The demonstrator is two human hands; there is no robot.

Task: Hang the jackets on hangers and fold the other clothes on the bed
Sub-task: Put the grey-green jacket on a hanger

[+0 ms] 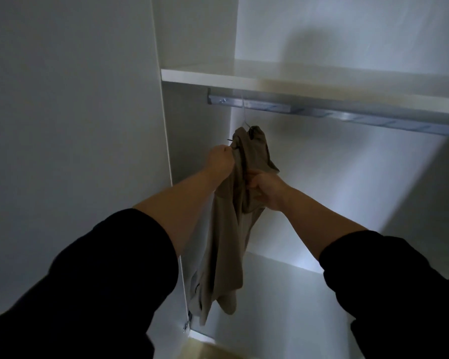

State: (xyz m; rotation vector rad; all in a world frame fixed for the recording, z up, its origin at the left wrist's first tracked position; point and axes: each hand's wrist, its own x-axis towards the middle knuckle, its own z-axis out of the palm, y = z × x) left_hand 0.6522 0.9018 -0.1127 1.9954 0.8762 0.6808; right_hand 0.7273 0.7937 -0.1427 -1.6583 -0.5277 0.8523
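A tan fabric jacket (226, 229) hangs from a thin wire hanger (244, 112) hooked on the silver metal rail (347, 116) under a white wardrobe shelf (270, 79), at the rail's left end. The left hand (221, 160) is curled tight on the jacket's upper left edge. The right hand (266, 189) grips bunched cloth just right of it. Dark sleeves (101, 281) cover both forearms.
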